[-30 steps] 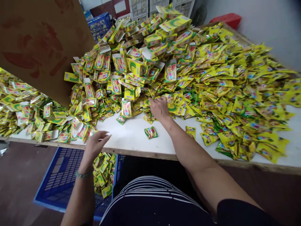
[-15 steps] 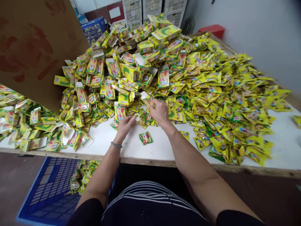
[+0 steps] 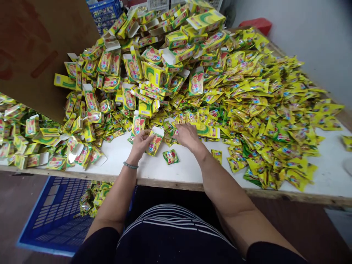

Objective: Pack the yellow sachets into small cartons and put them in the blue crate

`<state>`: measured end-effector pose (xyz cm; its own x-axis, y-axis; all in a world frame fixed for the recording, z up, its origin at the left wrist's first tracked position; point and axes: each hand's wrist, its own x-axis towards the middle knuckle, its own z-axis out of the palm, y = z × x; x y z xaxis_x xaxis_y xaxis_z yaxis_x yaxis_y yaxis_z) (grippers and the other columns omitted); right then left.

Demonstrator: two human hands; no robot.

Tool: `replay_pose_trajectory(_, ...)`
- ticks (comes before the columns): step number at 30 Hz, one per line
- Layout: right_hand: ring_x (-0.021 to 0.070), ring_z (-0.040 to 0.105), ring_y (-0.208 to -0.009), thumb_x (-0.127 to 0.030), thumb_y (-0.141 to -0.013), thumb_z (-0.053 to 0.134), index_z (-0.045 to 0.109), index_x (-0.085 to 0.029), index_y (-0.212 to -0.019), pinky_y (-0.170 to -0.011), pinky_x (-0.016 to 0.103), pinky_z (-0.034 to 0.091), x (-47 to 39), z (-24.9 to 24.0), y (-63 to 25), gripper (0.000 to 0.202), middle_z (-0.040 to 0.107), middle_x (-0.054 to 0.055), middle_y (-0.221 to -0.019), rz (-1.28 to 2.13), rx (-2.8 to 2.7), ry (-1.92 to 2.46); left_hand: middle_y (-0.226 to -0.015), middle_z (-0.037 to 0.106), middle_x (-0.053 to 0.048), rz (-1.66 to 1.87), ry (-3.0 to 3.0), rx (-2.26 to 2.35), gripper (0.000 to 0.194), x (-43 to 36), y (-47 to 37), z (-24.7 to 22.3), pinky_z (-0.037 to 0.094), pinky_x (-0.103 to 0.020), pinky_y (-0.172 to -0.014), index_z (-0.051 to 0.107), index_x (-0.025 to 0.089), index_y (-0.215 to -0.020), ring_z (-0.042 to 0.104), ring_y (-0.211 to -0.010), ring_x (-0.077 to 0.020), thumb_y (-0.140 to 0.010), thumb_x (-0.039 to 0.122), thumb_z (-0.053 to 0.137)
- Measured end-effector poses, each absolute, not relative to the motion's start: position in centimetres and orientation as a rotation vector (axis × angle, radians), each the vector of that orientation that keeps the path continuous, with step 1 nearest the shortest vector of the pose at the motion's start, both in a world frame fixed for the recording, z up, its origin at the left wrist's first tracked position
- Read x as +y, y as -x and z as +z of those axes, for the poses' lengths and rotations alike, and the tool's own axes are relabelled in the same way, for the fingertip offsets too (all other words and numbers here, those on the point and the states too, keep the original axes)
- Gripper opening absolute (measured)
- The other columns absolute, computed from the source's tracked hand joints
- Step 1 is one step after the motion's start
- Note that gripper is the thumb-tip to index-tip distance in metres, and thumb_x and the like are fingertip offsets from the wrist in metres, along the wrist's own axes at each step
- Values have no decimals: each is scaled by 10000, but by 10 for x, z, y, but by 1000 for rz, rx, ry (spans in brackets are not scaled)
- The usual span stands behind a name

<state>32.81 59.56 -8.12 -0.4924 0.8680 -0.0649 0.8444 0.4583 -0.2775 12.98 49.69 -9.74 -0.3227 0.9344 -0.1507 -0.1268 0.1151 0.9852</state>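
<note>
A small yellow and green carton (image 3: 155,141) with its white flap up is pinched in my left hand (image 3: 141,145), tilted above the table. My right hand (image 3: 188,135) has its fingers bent down and closed at the near edge of the pile of small packets (image 3: 247,110); what lies in its fingertips is hidden. One green and yellow packet (image 3: 171,156) lies alone on the white table (image 3: 189,170) between my forearms. Just beyond my left hand stands another carton (image 3: 137,126) with its flap up. A longer yellow carton (image 3: 207,131) lies right of my right hand.
Open cartons (image 3: 156,75) are heaped high in the middle. A large cardboard box (image 3: 41,55) stands at the left, over more cartons. Below the table edge is a blue crate (image 3: 55,216) holding packets. A blue crate (image 3: 106,14) and a red object (image 3: 255,25) are behind.
The carton that was in my right hand is now in my left, nearer to me. My right hand has moved slightly down onto the packets. The view has dipped a little.
</note>
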Motion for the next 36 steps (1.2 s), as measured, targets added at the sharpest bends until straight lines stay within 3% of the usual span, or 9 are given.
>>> replay_pose_trajectory(4, 323, 638, -998, -369, -835, 733, 695, -165, -1095, -806, 383, 428, 597, -70, -332, 332, 747, 155, -1011, 528, -2651, 1602, -708, 718, -32, 1312, -834, 1448, 383, 493, -129, -102, 495, -242, -559, 707, 149, -905, 649, -604, -147, -652, 376, 883)
replay_pose_trajectory(9, 226, 648, -801, -367, -876, 684, 719, -182, -909, -646, 298, 399, 604, -61, -343, 191, 732, 85, -913, 694, -2623, 1460, -817, 757, -67, 1156, -825, 1386, 379, 488, -132, -96, 517, -233, -576, 729, 136, -890, 671, -662, -151, -644, 376, 888)
replay_pose_trajectory(14, 258, 665, -932, -271, -808, 753, 748, -179, -928, -713, 307, 422, 596, -64, -340, 151, 713, 137, -1085, 565, -2845, 1368, -806, 754, -58, 1204, -886, 1362, 350, 488, -134, -94, 509, -227, -580, 733, 136, -870, 665, -664, -145, -662, 379, 874)
replay_pose_trajectory(16, 276, 667, -939, -261, -800, 750, 752, -194, -943, -727, 319, 420, 593, -64, -337, 158, 726, 137, -1037, 553, -2851, 1420, -808, 752, -53, 1236, -901, 1380, 382, 489, -133, -96, 512, -235, -597, 722, 135, -905, 673, -682, -154, -662, 389, 869)
replay_pose_trajectory(21, 230, 621, -745, -375, -844, 699, 705, -211, -887, -655, 305, 389, 596, -65, -334, 170, 701, 58, -767, 696, -2420, 1443, -694, 711, -29, 1258, -982, 1510, 410, 489, -132, -101, 483, -251, -556, 699, 152, -896, 657, -636, -175, -637, 417, 875)
replay_pose_trajectory(25, 188, 584, -704, -456, -838, 684, 679, -204, -958, -650, 286, 419, 599, -78, -324, 280, 693, 26, -788, 900, -1991, 1265, -716, 722, -42, 1250, -970, 1463, 433, 488, -133, -101, 487, -260, -568, 704, 150, -954, 662, -641, -178, -656, 419, 868)
replay_pose_trajectory(31, 189, 620, -766, -355, -774, 745, 667, -187, -1126, -732, 302, 478, 600, -87, -319, 398, 716, 23, -852, 1156, -1915, 1118, -790, 754, -49, 1326, -870, 1387, 436, 490, -136, -98, 510, -255, -617, 706, 143, -930, 674, -660, -151, -665, 453, 858)
replay_pose_trajectory(36, 192, 635, -818, -264, -772, 738, 694, -195, -1000, -769, 297, 467, 594, -78, -318, 243, 726, 29, -910, 1142, -2093, 1049, -754, 750, -39, 1315, -860, 1366, 446, 489, -137, -97, 522, -249, -642, 699, 138, -940, 686, -671, -147, -650, 428, 874)
